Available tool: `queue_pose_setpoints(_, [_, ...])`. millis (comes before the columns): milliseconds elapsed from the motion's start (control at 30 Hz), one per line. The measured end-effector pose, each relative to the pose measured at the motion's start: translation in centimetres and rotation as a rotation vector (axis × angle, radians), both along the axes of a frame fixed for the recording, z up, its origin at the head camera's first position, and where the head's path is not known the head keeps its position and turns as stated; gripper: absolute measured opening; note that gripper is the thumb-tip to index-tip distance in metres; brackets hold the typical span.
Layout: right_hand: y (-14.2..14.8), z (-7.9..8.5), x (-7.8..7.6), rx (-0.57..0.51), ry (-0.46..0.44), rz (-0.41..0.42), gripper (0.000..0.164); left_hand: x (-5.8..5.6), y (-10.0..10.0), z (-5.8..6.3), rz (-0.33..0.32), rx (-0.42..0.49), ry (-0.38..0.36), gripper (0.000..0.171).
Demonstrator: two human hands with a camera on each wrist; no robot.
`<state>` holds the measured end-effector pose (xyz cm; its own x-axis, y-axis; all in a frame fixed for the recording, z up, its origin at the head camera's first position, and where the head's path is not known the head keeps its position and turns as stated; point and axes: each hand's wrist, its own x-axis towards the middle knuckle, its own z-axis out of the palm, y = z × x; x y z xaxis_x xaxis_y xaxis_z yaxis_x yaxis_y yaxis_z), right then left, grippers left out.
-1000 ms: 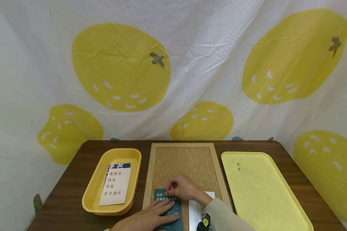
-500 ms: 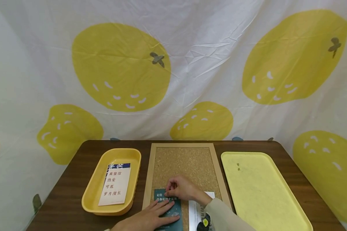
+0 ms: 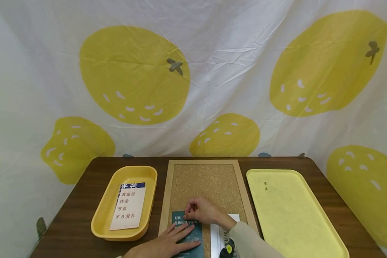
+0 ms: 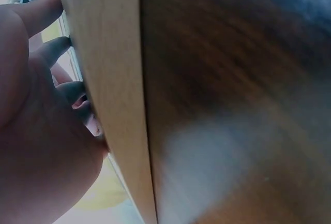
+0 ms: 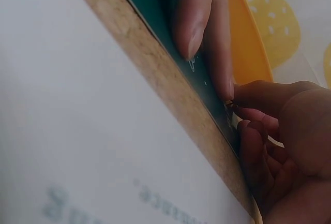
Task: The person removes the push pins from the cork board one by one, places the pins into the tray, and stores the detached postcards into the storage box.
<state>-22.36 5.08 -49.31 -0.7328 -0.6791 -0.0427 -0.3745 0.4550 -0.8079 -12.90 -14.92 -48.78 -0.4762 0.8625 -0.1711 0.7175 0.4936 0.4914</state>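
Observation:
A dark green card (image 3: 196,237) with white lettering lies on the framed cork board (image 3: 209,182). My left hand (image 3: 162,245) rests palm down across it, fingers spread. At the card's upper edge my right hand (image 3: 204,212) has thumb and forefinger brought together, the other fingers curled. In the right wrist view these fingertips pinch a tiny dark pin-like object (image 5: 231,103) beside a left fingertip; its exact kind I cannot tell. A white printed card (image 3: 216,238) lies to the right on the board, partly under the right forearm.
On the left stands a yellow basin (image 3: 104,215) holding a white card (image 3: 127,211) with red characters over a blue one (image 3: 141,185). A pale yellow tray (image 3: 293,215) lies right of the board. A lemon-print cloth (image 3: 213,89) hangs behind the table (image 3: 74,215).

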Motion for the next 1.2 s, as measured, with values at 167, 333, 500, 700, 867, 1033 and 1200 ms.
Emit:
queue_pose_setpoints(167, [0.0,-0.1,0.0,0.012,0.011,-0.004,0.007,-0.1,-0.1,-0.4,0.001,0.02,-0.027,0.069])
queue_pose_setpoints(333, [0.0,-0.2,0.0,0.019,0.016,-0.012,0.008,-0.2,-0.4,-0.8,-0.009,0.044,-0.027,0.067])
queue_pose_setpoints(500, [0.0,-0.3,-0.1,0.018,0.007,-0.02,0.008,-0.2,-0.3,-0.9,-0.004,0.041,-0.033,0.067])
queue_pose_setpoints(700, [0.0,-0.3,0.0,0.012,0.008,-0.016,0.008,-0.2,-0.3,-1.0,-0.003,0.044,-0.018,0.068])
queue_pose_setpoints(867, [0.0,-0.1,0.1,0.0,0.004,-0.013,0.007,-0.2,-0.4,-1.0,-0.004,0.055,0.002,0.068])
queue_pose_setpoints(1033, [0.0,-0.2,0.0,-0.014,0.002,-0.008,0.007,-0.1,-0.2,-1.0,0.006,0.042,0.007,0.068])
queue_pose_setpoints(1200, [0.0,-0.3,0.1,-0.019,0.001,-0.007,0.007,-0.1,-0.3,-1.1,0.006,0.05,0.002,0.067])
